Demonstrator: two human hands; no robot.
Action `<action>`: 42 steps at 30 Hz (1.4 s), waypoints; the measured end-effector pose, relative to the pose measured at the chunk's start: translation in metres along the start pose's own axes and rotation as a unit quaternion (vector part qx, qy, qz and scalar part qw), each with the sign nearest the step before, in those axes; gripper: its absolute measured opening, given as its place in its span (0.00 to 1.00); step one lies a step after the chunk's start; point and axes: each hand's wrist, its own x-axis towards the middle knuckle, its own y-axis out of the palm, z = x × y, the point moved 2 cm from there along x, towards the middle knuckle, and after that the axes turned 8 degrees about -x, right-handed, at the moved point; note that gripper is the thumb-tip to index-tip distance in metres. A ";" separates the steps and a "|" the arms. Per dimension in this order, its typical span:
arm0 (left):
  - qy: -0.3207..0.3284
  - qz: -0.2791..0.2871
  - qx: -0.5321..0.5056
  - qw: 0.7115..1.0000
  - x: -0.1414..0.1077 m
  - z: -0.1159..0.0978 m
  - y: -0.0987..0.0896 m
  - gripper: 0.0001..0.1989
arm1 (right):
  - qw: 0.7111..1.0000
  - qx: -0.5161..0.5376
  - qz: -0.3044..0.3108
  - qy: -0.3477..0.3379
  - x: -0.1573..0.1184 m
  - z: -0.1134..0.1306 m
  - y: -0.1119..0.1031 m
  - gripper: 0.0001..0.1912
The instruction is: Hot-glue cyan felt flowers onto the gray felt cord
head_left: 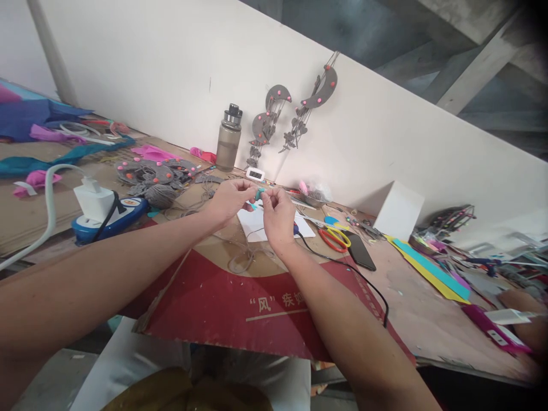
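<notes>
A small teal piece (259,194), perhaps felt or paper, is pinched between the fingertips of both hands above the table. My left hand (231,200) grips it from the left, fingers closed. From the right, my right hand (278,214) holds it with thumb and fingers together. Beneath them lies a white sheet or pad (252,227). A grey cord (242,265) loops on the red and tan cardboard (205,297) in front. Scissors with yellow and red handles (334,238) rest to the right of my right hand, beside a black phone (361,251).
A water bottle (228,140) stands against the wall, where grey crescent garlands (321,91) hang. Grey yarn (159,195) and a blue power strip (109,220) lie left. Teal and yellow sheets (430,268) are at right, near another person's hand (524,305). A black cable (342,261) crosses the cardboard.
</notes>
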 end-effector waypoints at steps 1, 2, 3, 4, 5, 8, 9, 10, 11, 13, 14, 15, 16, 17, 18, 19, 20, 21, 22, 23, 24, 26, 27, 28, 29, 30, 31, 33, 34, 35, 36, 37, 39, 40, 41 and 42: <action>0.004 0.000 0.008 1.000 0.000 0.000 0.000 0.08 | 1.000 -0.004 -0.003 -0.005 0.000 0.000 0.000 0.06; 0.008 0.001 0.017 1.000 0.000 0.000 0.000 0.08 | 1.000 -0.007 -0.004 -0.009 0.000 0.001 -0.001 0.05; 0.013 0.001 0.026 1.000 0.000 -0.001 0.000 0.08 | 1.000 -0.009 -0.006 -0.012 0.000 0.001 -0.001 0.05; 0.018 0.002 0.034 0.999 0.000 -0.001 0.000 0.07 | 1.000 -0.009 -0.006 -0.011 0.000 0.001 -0.001 0.05; 0.023 0.004 0.038 0.999 0.000 -0.001 0.000 0.06 | 1.000 -0.005 -0.007 -0.007 0.000 0.001 -0.001 0.05; 0.025 0.017 0.031 0.999 0.000 -0.002 0.000 0.06 | 1.000 0.010 -0.005 0.014 0.000 0.001 -0.002 0.06; 0.022 0.022 0.025 0.999 0.000 -0.003 0.000 0.06 | 1.000 0.014 0.000 0.019 0.001 0.001 -0.003 0.07; 0.019 0.028 0.019 0.999 0.000 -0.003 0.000 0.06 | 1.000 0.018 0.008 0.023 0.001 0.001 -0.003 0.07; 0.013 0.034 0.015 0.999 0.000 -0.003 0.000 0.07 | 0.999 0.020 0.016 0.026 0.002 0.001 -0.003 0.07; -0.004 0.043 0.007 0.999 0.000 -0.004 -0.001 0.09 | 0.999 0.024 0.028 0.035 0.003 0.001 -0.004 0.07; -0.016 0.047 0.003 0.999 0.000 -0.004 -0.001 0.09 | 0.998 0.027 0.031 0.042 0.003 0.000 -0.003 0.07; -0.029 0.052 -0.004 0.998 0.001 -0.003 -0.001 0.10 | 0.998 0.031 0.032 0.051 0.004 -0.001 -0.003 0.07; -0.042 0.058 -0.015 0.997 0.001 -0.003 -0.001 0.10 | 0.997 0.037 0.031 0.059 0.004 -0.003 -0.002 0.07; -0.053 0.064 -0.028 0.996 0.001 -0.003 -0.001 0.10 | 0.996 0.044 0.029 0.066 0.004 -0.004 -0.002 0.07; -0.063 0.069 -0.044 0.995 0.001 -0.003 -0.001 0.10 | 0.996 0.050 0.027 0.072 0.004 -0.006 -0.001 0.07; -0.070 0.073 -0.058 0.993 0.001 -0.002 -0.001 0.10 | 0.995 0.054 0.025 0.078 0.004 -0.008 0.000 0.08; -0.075 0.075 -0.069 0.992 0.001 -0.002 -0.001 0.10 | 0.995 0.055 0.023 0.082 0.004 -0.009 0.000 0.08; -0.077 0.075 -0.076 0.991 0.001 -0.002 -0.001 0.10 | 0.995 0.053 0.022 0.083 0.004 -0.010 0.001 0.08; -0.078 0.073 -0.078 0.991 0.001 -0.002 -0.001 0.10 | 0.995 0.050 0.022 0.083 0.004 -0.010 0.001 0.08; -0.077 0.071 -0.077 0.992 0.001 -0.002 -0.001 0.10 | 0.995 0.046 0.022 0.082 0.004 -0.009 0.001 0.08; -0.075 0.068 -0.073 0.992 0.001 -0.002 -0.001 0.10 | 0.996 0.042 0.021 0.080 0.004 -0.009 0.001 0.08; -0.068 0.064 -0.063 0.994 0.001 -0.002 -0.001 0.09 | 0.997 0.037 0.020 0.072 0.003 -0.007 0.000 0.08; -0.064 0.062 -0.056 0.994 0.001 -0.002 -0.001 0.09 | 0.997 0.035 0.020 0.069 0.002 -0.006 0.000 0.08; -0.061 0.062 -0.049 0.995 0.001 -0.002 -0.001 0.09 | 0.997 0.033 0.020 0.065 0.002 -0.005 0.000 0.08; -0.060 0.060 -0.041 0.996 0.001 -0.002 -0.001 0.09 | 0.997 0.031 0.021 0.061 0.002 -0.005 0.000 0.07; -0.058 0.059 -0.032 0.996 0.001 -0.002 -0.001 0.09 | 0.998 0.029 0.021 0.057 0.001 -0.004 0.000 0.07; -0.056 0.056 -0.022 0.997 0.000 -0.003 -0.001 0.09 | 0.998 0.025 0.023 0.052 0.001 -0.004 0.000 0.07; -0.050 0.047 0.002 0.998 0.000 -0.005 -0.001 0.09 | 0.999 0.019 0.025 0.039 0.000 -0.004 -0.001 0.07; -0.047 0.042 0.014 0.998 0.000 -0.006 -0.001 0.09 | 0.999 0.016 0.025 0.032 0.000 -0.003 -0.001 0.07; -0.044 0.037 0.027 0.998 -0.001 -0.007 -0.001 0.09 | 0.999 0.013 0.023 0.024 0.000 -0.003 -0.002 0.07; -0.042 0.033 0.040 0.998 -0.001 -0.009 -0.001 0.09 | 1.000 0.009 0.020 0.017 -0.001 -0.002 -0.003 0.07; -0.040 0.030 0.052 0.997 -0.001 -0.010 -0.001 0.08 | 1.000 0.004 0.018 0.009 -0.001 -0.001 -0.004 0.08; -0.037 0.026 0.073 0.996 -0.002 -0.013 -0.001 0.07 | 1.000 -0.007 0.016 -0.005 -0.001 0.000 -0.006 0.07; -0.034 0.027 0.084 0.996 -0.002 -0.014 0.000 0.07 | 1.000 -0.013 0.016 -0.012 -0.001 0.000 -0.007 0.07; -0.030 0.029 0.094 0.995 -0.002 -0.014 0.000 0.07 | 1.000 -0.018 0.017 -0.019 -0.001 -0.001 -0.007 0.07; -0.026 0.032 0.104 0.994 -0.002 -0.014 0.000 0.07 | 0.999 -0.021 0.016 -0.026 0.000 -0.001 -0.007 0.07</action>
